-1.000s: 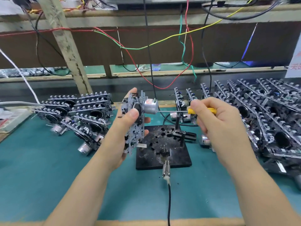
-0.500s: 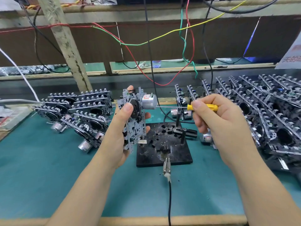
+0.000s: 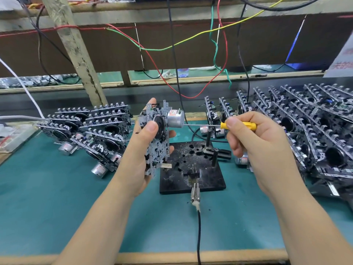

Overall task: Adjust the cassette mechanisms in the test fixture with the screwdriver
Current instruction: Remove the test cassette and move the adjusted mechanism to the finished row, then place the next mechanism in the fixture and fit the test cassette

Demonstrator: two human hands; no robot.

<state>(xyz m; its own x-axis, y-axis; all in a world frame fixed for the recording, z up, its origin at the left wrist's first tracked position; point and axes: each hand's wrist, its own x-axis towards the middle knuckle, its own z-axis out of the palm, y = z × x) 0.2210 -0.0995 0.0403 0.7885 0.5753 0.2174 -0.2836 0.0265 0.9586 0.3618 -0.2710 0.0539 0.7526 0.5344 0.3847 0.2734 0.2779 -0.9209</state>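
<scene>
Electronics assembly bench, factory setting. Green mat (image 3: 57,207) with wooden front edge; cassette mechanisms (image 3: 91,129) stacked in batches left and right (image 3: 315,131); black test fixture (image 3: 191,169) at centre; loose wires (image 3: 172,46) hanging from wooden shelf (image 3: 172,8) above.

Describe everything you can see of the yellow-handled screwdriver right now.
The yellow-handled screwdriver is small, with a glossy plastic-looking handle and a long, thin bare-metal shaft. It lies nearly level, pointing left, above the black test fixture plate. The right hand pinches the handle near its shaft end; the butt sticks out past the fingers. The tip meets the rear face of the silver cylindrical motor on the cassette mechanism that the left hand holds upright.
</scene>
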